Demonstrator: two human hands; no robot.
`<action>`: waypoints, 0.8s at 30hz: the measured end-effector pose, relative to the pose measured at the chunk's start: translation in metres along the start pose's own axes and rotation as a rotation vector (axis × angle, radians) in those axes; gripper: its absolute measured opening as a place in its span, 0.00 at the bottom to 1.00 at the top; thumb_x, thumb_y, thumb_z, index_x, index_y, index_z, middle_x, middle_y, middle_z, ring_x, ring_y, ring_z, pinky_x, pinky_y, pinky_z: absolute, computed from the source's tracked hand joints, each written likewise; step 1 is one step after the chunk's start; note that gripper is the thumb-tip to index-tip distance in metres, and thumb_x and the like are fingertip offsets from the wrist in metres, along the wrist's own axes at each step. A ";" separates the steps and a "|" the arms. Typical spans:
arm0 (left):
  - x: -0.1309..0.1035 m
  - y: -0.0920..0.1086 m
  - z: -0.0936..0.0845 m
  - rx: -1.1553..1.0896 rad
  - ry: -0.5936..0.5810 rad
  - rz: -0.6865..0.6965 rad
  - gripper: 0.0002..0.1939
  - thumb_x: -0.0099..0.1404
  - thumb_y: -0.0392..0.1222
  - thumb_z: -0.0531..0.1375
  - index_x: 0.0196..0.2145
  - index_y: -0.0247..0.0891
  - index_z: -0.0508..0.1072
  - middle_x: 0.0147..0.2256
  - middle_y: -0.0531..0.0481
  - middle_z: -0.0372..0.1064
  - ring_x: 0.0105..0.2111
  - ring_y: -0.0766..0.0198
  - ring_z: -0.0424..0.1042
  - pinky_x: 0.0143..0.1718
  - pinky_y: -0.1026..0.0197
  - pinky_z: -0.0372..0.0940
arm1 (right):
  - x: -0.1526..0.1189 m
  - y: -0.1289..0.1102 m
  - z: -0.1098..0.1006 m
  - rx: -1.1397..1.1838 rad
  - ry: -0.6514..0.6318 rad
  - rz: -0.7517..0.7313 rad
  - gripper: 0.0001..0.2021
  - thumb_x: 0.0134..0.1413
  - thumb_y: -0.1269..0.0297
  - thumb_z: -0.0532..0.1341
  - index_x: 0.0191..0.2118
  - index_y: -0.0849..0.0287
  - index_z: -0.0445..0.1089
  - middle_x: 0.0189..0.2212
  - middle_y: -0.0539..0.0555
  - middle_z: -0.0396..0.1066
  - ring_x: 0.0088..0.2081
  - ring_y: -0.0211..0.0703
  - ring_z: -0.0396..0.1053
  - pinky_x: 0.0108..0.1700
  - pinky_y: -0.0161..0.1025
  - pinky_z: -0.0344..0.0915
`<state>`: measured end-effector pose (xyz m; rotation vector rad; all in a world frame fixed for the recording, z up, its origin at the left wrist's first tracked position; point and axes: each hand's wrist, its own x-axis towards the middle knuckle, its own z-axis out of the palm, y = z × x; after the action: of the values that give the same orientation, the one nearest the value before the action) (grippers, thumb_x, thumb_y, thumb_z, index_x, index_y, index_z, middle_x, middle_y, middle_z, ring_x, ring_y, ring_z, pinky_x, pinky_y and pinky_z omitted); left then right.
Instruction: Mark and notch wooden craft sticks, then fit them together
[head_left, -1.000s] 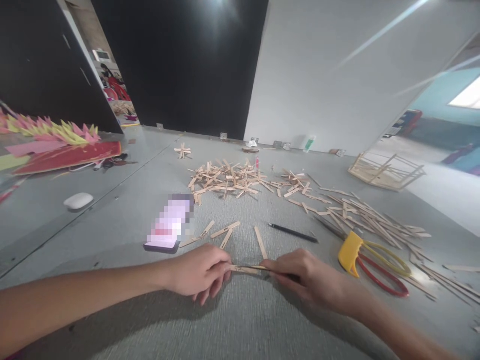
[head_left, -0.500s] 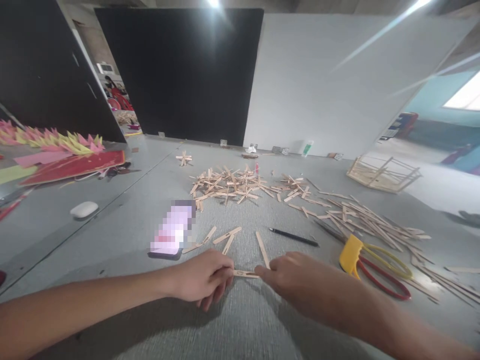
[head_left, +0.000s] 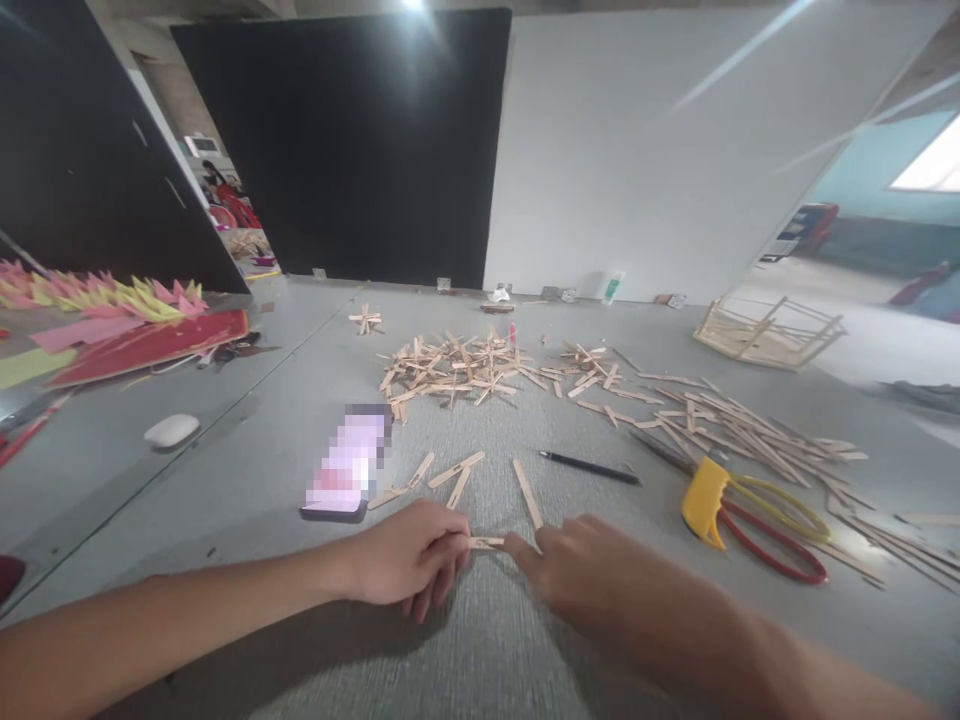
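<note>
Between my hands runs a short wooden craft stick (head_left: pixel 486 543) with dark marks along its face. My left hand (head_left: pixel 420 560) pinches its left end, fingers curled together. On its other end, the fingers of my right hand (head_left: pixel 566 565) are closed, though their tips are partly hidden. Just beyond my right hand a loose craft stick (head_left: pixel 526 492) lies on the grey table. Near my left hand are several more short sticks (head_left: pixel 456 470), some crossing each other. A black pen (head_left: pixel 590 467) lies farther right.
A phone (head_left: pixel 346 465) and a white case (head_left: pixel 172 431) lie to the left. Scissors with a yellow grip (head_left: pixel 705 502) are at the right, beside long sticks (head_left: pixel 757 430). Ahead is a heap of cut sticks (head_left: pixel 450 370). A stick frame (head_left: pixel 772 332) stands far right.
My right fingers have shifted slightly left along the stick, so less of it shows between my hands. My left hand keeps its pinch; the camera view has shifted a little.
</note>
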<state>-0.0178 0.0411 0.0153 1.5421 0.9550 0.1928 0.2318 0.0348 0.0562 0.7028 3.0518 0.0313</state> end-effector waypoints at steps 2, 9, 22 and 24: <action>0.001 0.000 0.000 0.006 -0.005 0.001 0.18 0.76 0.53 0.51 0.31 0.39 0.63 0.21 0.56 0.65 0.13 0.70 0.65 0.13 0.72 0.60 | -0.018 0.015 0.013 0.043 0.016 0.013 0.19 0.57 0.85 0.56 0.51 0.63 0.71 0.26 0.50 0.73 0.22 0.38 0.67 0.22 0.38 0.51; 0.001 -0.003 0.000 0.008 -0.002 0.010 0.18 0.75 0.52 0.53 0.31 0.39 0.64 0.20 0.57 0.65 0.13 0.70 0.65 0.12 0.73 0.58 | 0.003 -0.013 -0.006 -0.126 -0.220 0.039 0.17 0.47 0.85 0.61 0.42 0.64 0.77 0.28 0.55 0.77 0.23 0.46 0.74 0.18 0.40 0.51; 0.003 -0.005 0.001 -0.007 -0.010 0.009 0.18 0.76 0.51 0.52 0.31 0.39 0.64 0.20 0.56 0.65 0.12 0.71 0.65 0.12 0.73 0.59 | -0.024 0.006 0.019 0.010 -0.048 0.060 0.29 0.51 0.87 0.57 0.59 0.66 0.68 0.30 0.51 0.75 0.23 0.39 0.70 0.22 0.37 0.56; 0.002 -0.005 0.001 -0.004 -0.002 0.012 0.16 0.75 0.50 0.53 0.32 0.39 0.64 0.20 0.57 0.65 0.12 0.71 0.65 0.12 0.73 0.58 | -0.007 -0.012 0.018 -0.050 -0.058 0.054 0.22 0.50 0.85 0.60 0.51 0.67 0.74 0.27 0.55 0.76 0.23 0.43 0.72 0.20 0.37 0.54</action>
<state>-0.0179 0.0415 0.0101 1.5441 0.9429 0.2017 0.2332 0.0207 0.0383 0.7679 2.9654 0.0849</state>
